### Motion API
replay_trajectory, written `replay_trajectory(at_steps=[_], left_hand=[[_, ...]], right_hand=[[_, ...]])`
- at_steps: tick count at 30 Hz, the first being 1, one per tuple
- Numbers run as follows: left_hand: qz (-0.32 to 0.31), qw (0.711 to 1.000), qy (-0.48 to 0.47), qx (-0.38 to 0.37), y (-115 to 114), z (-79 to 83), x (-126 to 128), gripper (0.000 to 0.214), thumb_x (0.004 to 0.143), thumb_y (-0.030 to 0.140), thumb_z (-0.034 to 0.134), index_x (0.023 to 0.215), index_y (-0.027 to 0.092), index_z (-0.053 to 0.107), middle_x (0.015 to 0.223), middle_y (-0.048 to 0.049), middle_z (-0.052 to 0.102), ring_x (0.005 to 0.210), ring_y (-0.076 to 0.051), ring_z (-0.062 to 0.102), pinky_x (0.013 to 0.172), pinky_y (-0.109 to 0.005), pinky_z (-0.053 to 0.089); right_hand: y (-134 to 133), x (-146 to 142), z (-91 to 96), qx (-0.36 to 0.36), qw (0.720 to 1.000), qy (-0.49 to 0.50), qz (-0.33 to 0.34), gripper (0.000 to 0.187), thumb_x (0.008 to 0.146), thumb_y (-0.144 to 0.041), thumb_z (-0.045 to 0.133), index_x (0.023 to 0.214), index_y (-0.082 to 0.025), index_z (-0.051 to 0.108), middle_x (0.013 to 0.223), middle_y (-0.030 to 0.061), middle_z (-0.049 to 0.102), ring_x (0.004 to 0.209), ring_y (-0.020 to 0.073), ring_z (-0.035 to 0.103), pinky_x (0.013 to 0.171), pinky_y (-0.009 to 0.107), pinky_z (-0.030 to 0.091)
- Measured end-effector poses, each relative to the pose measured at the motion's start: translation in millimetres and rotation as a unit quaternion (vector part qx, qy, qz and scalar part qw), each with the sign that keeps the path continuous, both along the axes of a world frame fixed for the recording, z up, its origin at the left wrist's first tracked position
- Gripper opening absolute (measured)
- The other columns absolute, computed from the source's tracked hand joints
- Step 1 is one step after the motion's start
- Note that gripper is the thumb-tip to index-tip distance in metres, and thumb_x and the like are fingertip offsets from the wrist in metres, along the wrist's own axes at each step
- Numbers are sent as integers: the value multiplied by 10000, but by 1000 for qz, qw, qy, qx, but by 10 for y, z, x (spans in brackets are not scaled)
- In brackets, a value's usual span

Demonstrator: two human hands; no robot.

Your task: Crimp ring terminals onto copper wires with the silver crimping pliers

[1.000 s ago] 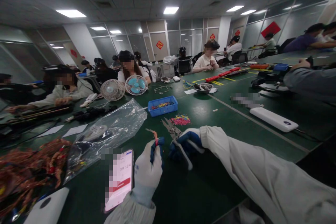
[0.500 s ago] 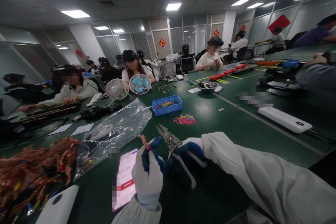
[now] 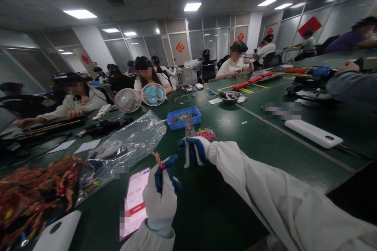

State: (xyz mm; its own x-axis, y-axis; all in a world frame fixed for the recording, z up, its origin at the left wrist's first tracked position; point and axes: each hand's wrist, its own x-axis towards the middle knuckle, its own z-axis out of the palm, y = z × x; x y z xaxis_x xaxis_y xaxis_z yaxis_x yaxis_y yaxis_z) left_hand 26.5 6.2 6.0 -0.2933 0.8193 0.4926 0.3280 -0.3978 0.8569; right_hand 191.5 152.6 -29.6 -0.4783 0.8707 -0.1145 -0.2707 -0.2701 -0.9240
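Observation:
Gloved in white and blue, my left hand (image 3: pixel 161 192) pinches a copper wire bundle (image 3: pixel 158 160) with frayed strands pointing up and a red part at the fingers. My right hand (image 3: pixel 197 148), in the same kind of glove, is wrapped round the handles of wire-stripping pliers (image 3: pixel 190 127). The pliers' jaws point away from me, in front of a blue tray (image 3: pixel 184 119) of small coloured pieces. Just right of the jaws lies a pile of pink, yellow and blue bits (image 3: pixel 207 133). A phone (image 3: pixel 137 196) with a lit timer lies left of my left hand.
At the left are a tangle of copper wires (image 3: pixel 32 192), a clear plastic bag (image 3: pixel 129 145) and a white device (image 3: pixel 57 231). Two small fans (image 3: pixel 153 94) and a metal bowl (image 3: pixel 231 97) stand farther back. A white power bank-like device (image 3: pixel 313 132) lies right. Co-workers sit around.
My right hand has moved forward and left with the pliers, whose jaws now point straight ahead near the blue tray. My left hand keeps the wire bundle in nearly the same place.

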Motion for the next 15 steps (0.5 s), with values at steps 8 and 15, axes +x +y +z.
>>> replay_trajectory(at_steps=[8, 15], left_hand=[[-26, 999, 32, -29, -30, -17, 70, 400, 1027, 526, 508, 1053, 182, 710, 549, 37, 567, 471, -165, 576, 487, -281, 460], [-42, 998, 28, -45, -17, -57, 44, 492, 1014, 626, 506, 1079, 184, 710, 586, 27, 584, 503, -174, 586, 503, -298, 503]], right_hand=[[-646, 510, -36, -98, 955, -7, 278, 486, 870, -533, 710, 982, -61, 732, 1100, 235, 753, 968, 329, 740, 873, 558, 587], [-134, 604, -136, -40, 992, 19, 121, 487, 960, -479, 656, 1360, -205, 621, 1369, 107, 652, 1158, 237, 657, 961, 490, 585]])
